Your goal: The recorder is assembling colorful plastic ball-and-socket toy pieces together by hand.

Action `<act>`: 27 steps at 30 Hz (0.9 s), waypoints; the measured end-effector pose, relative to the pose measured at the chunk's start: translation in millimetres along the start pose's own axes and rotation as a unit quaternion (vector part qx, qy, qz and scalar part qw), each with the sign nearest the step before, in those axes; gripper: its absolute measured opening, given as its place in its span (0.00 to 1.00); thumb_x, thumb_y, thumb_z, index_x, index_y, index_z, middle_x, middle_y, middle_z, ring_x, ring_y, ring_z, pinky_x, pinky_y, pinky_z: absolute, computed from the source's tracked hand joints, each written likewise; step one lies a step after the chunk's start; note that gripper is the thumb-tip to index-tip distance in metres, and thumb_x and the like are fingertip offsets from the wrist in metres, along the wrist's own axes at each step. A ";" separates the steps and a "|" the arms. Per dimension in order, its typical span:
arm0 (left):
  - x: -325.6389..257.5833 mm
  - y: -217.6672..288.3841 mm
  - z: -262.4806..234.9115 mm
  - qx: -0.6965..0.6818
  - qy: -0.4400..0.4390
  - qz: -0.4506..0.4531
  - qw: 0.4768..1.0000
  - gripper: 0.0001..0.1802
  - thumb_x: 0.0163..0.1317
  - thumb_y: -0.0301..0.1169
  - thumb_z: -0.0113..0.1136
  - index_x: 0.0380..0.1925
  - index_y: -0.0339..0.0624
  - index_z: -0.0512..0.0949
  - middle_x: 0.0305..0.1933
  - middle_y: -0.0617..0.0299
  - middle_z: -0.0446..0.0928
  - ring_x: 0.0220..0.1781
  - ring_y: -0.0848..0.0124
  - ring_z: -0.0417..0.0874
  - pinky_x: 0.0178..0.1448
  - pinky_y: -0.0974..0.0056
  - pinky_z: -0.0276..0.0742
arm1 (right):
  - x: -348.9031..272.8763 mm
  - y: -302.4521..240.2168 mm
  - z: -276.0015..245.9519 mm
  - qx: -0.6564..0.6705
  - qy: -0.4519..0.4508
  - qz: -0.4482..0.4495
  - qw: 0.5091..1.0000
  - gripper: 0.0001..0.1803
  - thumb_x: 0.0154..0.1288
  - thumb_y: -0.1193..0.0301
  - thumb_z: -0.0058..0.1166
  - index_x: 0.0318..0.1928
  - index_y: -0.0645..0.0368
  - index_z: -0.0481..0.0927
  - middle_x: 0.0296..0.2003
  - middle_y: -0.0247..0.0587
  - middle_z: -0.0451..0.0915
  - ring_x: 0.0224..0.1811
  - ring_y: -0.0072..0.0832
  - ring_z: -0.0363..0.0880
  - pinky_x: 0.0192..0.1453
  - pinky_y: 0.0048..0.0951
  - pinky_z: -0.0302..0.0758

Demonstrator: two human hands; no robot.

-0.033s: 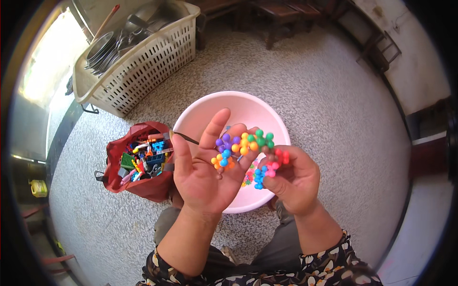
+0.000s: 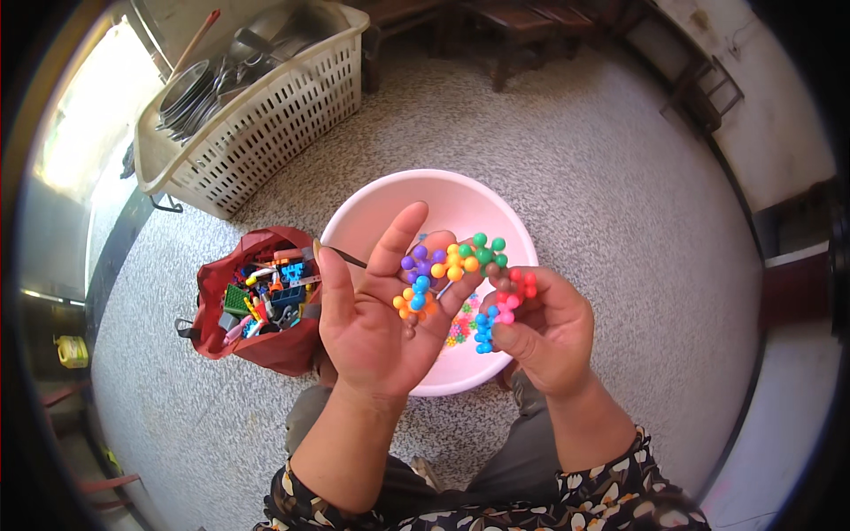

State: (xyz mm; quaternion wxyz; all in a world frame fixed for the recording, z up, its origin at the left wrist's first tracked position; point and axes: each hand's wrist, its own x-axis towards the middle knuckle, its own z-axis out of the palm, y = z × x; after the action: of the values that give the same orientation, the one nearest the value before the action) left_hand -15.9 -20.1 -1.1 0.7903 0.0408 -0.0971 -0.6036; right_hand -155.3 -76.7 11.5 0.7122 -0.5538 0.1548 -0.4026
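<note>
I've got both hands up over the pink basin point(image 2: 522, 232), which sits on the speckled floor point(image 2: 620, 159) roughly mid-frame, w/ a chain of snap-together bead pieces point(image 2: 456, 261) held between them. Left hand point(image 2: 376, 319) is palm-up, fingers spread fairly wide, and the purple/orange/blue end of the chain rests across the fingertips rather than being pinched. Right hand point(image 2: 549, 332) has its fingers closed narrow round the red/pink/blue end, thumb on top. The green and orange bits bridge the gap between hands, unsupported. My read: light, hard plastic, each knobbly piece stiff, but the chain itself prob. bends or pops apart at the joints, so I'd grip on a cluster near a joint, not the free middle. Smooth balls look a bit slippery; a loose hold could drop it into the basin, where a few more coloured pieces point(image 2: 460, 332) lie at the bottom. Beside the basin on my left, touching or nearly so, a red bag point(image 2: 266, 350) sits open, full of mixed building bricks. Further off toward the floor's far-left edge stands a white slatted basket point(image 2: 283, 124) w/ metal dishes in it.
</note>
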 end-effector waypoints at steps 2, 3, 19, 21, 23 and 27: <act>1.3 0.8 5.0 0.019 0.047 -0.007 0.999 0.39 0.62 0.58 0.27 0.58 0.35 0.60 0.53 0.47 0.70 0.58 0.56 0.68 0.61 0.53 0.62 | -1.0 -4.8 -8.0 0.042 0.024 0.067 0.997 0.21 0.53 0.82 0.56 0.49 0.68 0.67 0.42 0.39 0.75 0.40 0.24 0.75 0.45 0.24 0.73; 3.3 0.9 6.1 0.059 0.063 -0.021 0.996 0.38 0.63 0.57 0.27 0.56 0.33 0.61 0.51 0.47 0.71 0.53 0.58 0.72 0.57 0.56 0.66 | -0.7 -7.3 -12.2 0.037 0.016 0.086 0.995 0.21 0.54 0.80 0.56 0.49 0.68 0.68 0.42 0.38 0.75 0.41 0.22 0.74 0.43 0.23 0.73; 2.5 10.7 -0.3 0.171 0.067 -0.156 0.970 0.34 0.65 0.53 0.28 0.47 0.28 0.67 0.35 0.47 0.76 0.27 0.65 0.79 0.33 0.62 0.79 | 2.0 -6.4 -22.1 0.139 -0.030 0.141 0.980 0.18 0.58 0.74 0.54 0.49 0.68 0.70 0.42 0.42 0.76 0.41 0.25 0.76 0.47 0.25 0.72; 2.8 9.4 -1.7 0.148 0.053 -0.174 0.972 0.35 0.65 0.53 0.28 0.47 0.27 0.67 0.34 0.47 0.76 0.27 0.64 0.79 0.33 0.61 0.80 | -0.5 -5.4 -28.1 0.092 -0.022 0.177 0.980 0.18 0.59 0.72 0.53 0.48 0.66 0.71 0.38 0.39 0.77 0.37 0.20 0.76 0.39 0.18 0.72; 1.6 10.3 -1.7 0.129 0.043 -0.188 0.973 0.36 0.65 0.54 0.27 0.48 0.27 0.66 0.34 0.47 0.76 0.27 0.63 0.79 0.34 0.59 0.80 | -0.8 -7.3 -33.4 0.117 -0.019 0.201 0.972 0.17 0.60 0.71 0.53 0.48 0.65 0.71 0.37 0.38 0.78 0.35 0.18 0.75 0.36 0.16 0.71; 1.2 6.2 0.6 0.077 0.049 -0.208 0.974 0.37 0.64 0.55 0.26 0.48 0.27 0.65 0.36 0.44 0.76 0.28 0.58 0.80 0.36 0.57 0.80 | 1.2 -7.9 -26.3 0.177 0.023 0.214 0.960 0.17 0.61 0.68 0.52 0.48 0.64 0.71 0.34 0.37 0.78 0.29 0.15 0.74 0.28 0.11 0.67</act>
State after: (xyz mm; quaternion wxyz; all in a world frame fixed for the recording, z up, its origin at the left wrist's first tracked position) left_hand -9.8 -19.5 0.8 0.6460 0.1499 -0.0937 -0.7426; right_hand -175.2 -95.5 10.1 0.8645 -0.3636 0.2126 -0.2743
